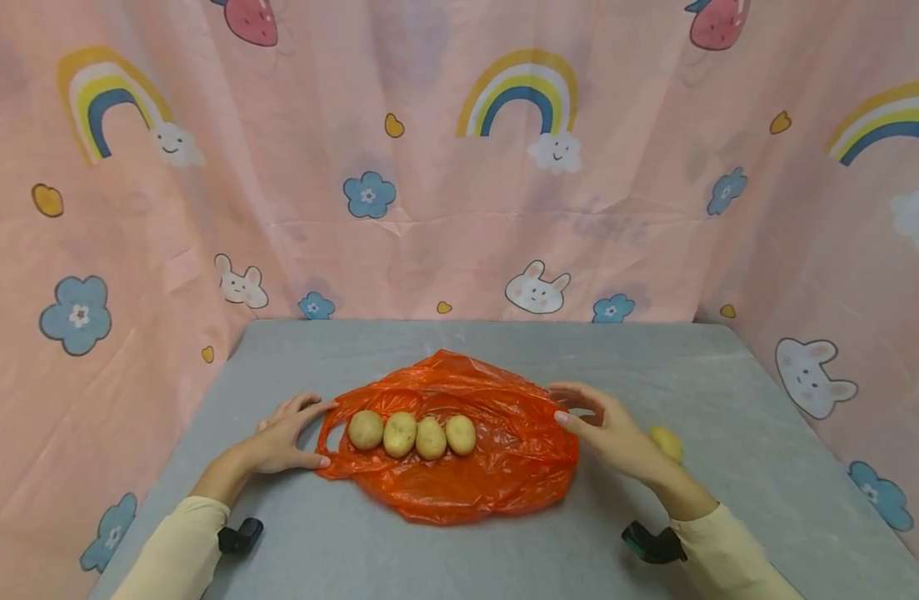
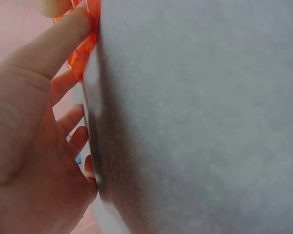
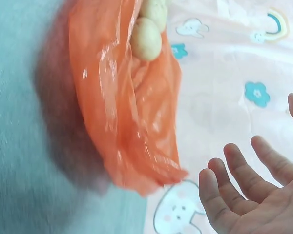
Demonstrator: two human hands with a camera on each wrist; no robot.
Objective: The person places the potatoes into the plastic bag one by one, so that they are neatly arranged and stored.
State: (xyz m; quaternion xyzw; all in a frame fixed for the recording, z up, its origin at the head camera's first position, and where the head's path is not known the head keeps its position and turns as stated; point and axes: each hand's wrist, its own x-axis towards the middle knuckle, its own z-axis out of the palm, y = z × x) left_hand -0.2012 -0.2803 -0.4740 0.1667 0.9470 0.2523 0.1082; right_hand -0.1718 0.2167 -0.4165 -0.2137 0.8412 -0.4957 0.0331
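Note:
An orange-red plastic bag point(image 1: 496, 483) lies flattened on the grey table, its handle loop at the left end. Several potatoes point(image 1: 401, 434) sit in a row on top of it. My left hand point(image 1: 282, 437) rests at the handle, thumb and forefinger spread around the loop. In the left wrist view, the thumb point(image 2: 63, 41) touches the orange plastic and the other fingers are relaxed. My right hand point(image 1: 612, 429) hovers by the bag's right end with loosely bent fingers. The right wrist view shows those fingers point(image 3: 246, 180) apart from the bag point(image 3: 107, 97), holding nothing.
Another potato point(image 1: 666, 444) lies on the table point(image 1: 504, 558) beyond my right wrist. A pink curtain point(image 1: 444, 250) printed with rainbows and rabbits hangs behind and along both sides. Black wrist-worn devices point(image 1: 241, 537) show at both cuffs.

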